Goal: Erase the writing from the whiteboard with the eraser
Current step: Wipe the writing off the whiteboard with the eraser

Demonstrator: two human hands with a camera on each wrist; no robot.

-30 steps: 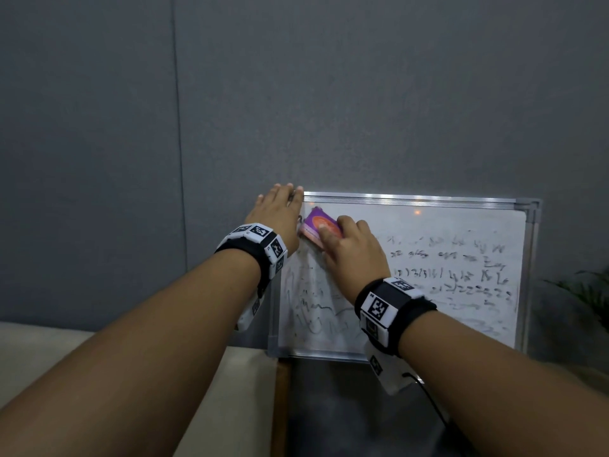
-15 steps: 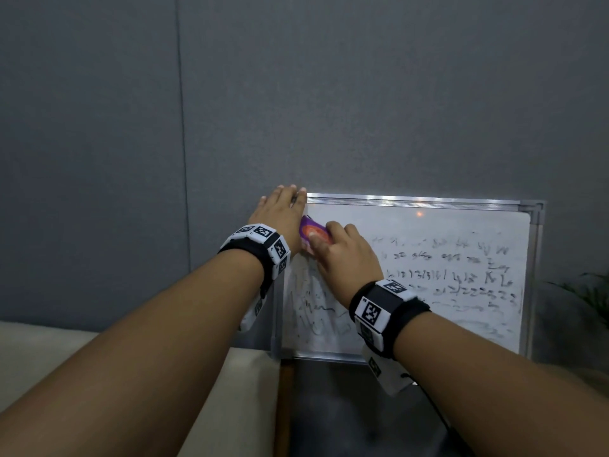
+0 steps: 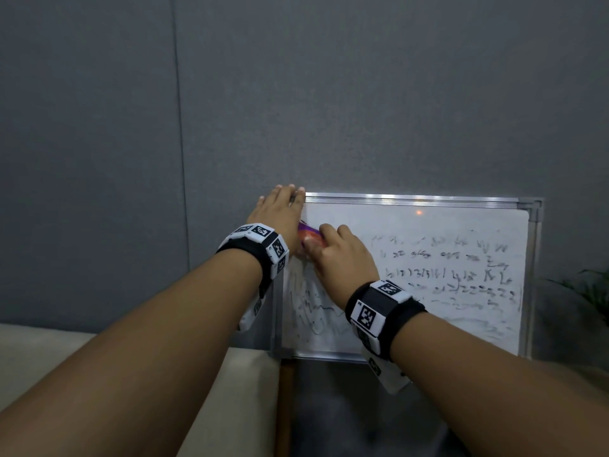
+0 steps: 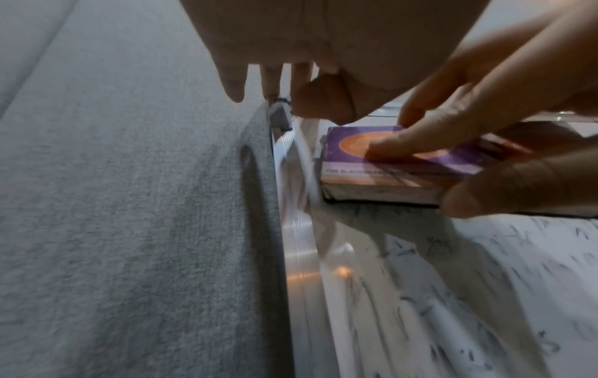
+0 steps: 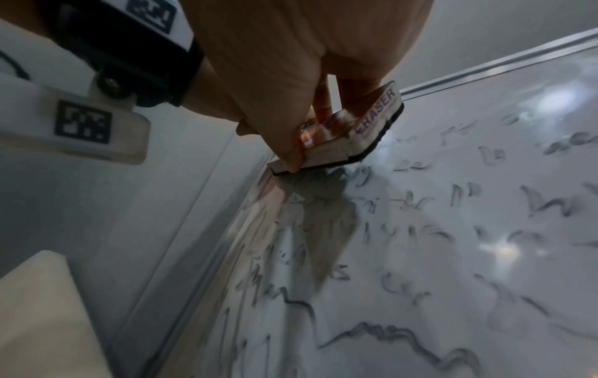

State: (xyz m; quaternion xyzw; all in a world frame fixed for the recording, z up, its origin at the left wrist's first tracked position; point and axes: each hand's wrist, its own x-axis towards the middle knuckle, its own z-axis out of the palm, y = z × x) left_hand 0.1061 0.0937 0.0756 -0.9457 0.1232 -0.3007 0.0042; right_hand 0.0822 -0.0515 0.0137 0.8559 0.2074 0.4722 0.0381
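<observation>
A silver-framed whiteboard (image 3: 428, 219) leans upright against the grey wall, covered with smeared dark writing (image 3: 461, 278). My right hand (image 3: 339, 255) grips a purple and orange eraser (image 3: 309, 234) and presses its felt side on the board near the upper left corner, close to the left frame. In the right wrist view the eraser (image 5: 365, 130) shows its label, and in the left wrist view the eraser (image 4: 398, 166) lies under my right fingers. My left hand (image 3: 280, 209) holds the board's top left corner (image 4: 279, 112), fingers over the frame and thumb in front.
The grey felt wall (image 3: 329, 94) rises behind and left of the board. A beige surface (image 3: 39, 354) lies at the lower left with a wooden edge (image 3: 285, 407) beside a dark surface under the board. Plant leaves (image 3: 590, 288) show at the right edge.
My right hand has slid the eraser left and slightly down along the top of the board, up to my left hand. The left hand has stayed on the corner.
</observation>
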